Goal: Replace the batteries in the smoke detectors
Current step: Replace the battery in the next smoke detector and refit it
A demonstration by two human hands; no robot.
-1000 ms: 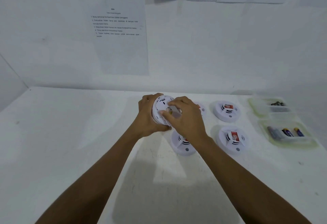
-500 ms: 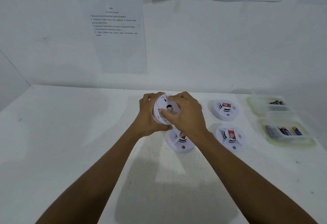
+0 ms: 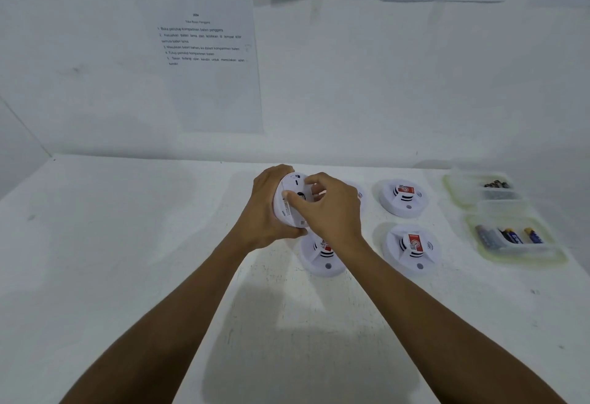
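Detector (image 3: pixel 292 208) held above table's (image 3: pixel 127 276) far edge, gripped by left hand (image 3: pixel 265 212), back turned up so it can be opened; also clasped by right hand (image 3: pixel 332 215), thumb pressed on back.

Two arms of one person are showing, both bare along their whole visible length, from the near edge of the picture to the wrists. The left forearm (image 3: pixel 178 323) is showing at the near left, the right forearm (image 3: pixel 424 323) at the near right. Both are looking slim and smooth, and the wide lens is making them appear broad close by and narrower farther off. The left hand (image 3: pixel 266 212) and the right hand (image 3: pixel 335 215) are bare too, with knuckles faintly showing on the right one.
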